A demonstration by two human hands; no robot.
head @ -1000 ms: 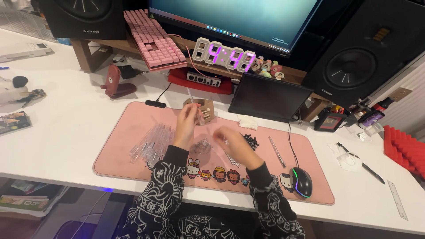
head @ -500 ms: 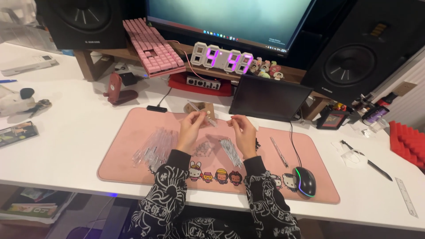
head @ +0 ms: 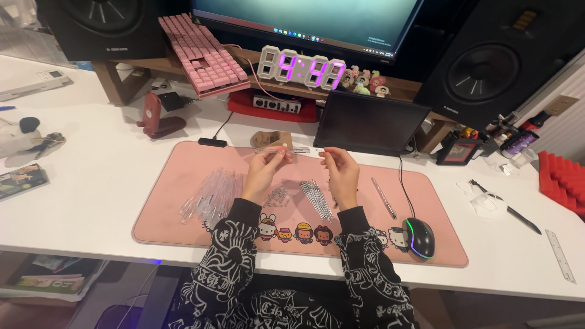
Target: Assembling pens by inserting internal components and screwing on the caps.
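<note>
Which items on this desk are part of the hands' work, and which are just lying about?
In use: left hand holding a clear pen barrel; right hand; clear barrels pile; springs; metal refills.

Lying about: mouse, pink keyboard, digital clock, dark tablet, ruler.

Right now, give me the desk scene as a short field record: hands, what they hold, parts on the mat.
left hand: raised over the mat, fingertips pinching a clear pen barrel held level
right hand: raised beside it, fingertips pinched; any held part too small to tell
surface: pink desk mat on a white desk
left of hands: pile of clear barrels
between forearms: small springs, bundle of thin refills
right: single pen, computer mouse
</note>
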